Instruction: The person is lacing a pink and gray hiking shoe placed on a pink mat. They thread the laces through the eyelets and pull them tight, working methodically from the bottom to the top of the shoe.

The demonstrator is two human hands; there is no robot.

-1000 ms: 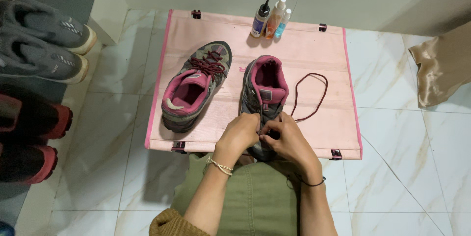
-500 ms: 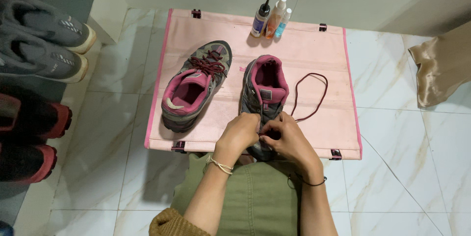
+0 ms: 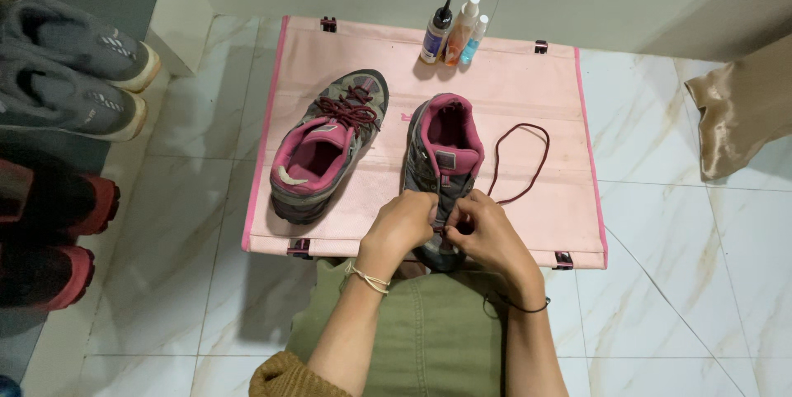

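Two grey hiking shoes with pink lining lie on a pink mat (image 3: 511, 92). The left shoe (image 3: 326, 145) is laced with a dark red lace. The right shoe (image 3: 441, 158) has its toe toward me. My left hand (image 3: 404, 220) and my right hand (image 3: 483, 228) meet over its toe end, fingers pinched on the dark red lace (image 3: 520, 162), which loops out to the right across the mat. The toe of that shoe is partly hidden by my hands.
Three small bottles (image 3: 454, 30) stand at the mat's far edge. A shelf at the left holds grey sneakers (image 3: 70, 67) and dark shoes with red soles (image 3: 49, 232). A tan cloth (image 3: 742, 112) lies at the right on the white marble tile floor.
My hands have stayed on the right shoe's toe end, with only slight finger movement. The lace loop and both shoes keep their places.
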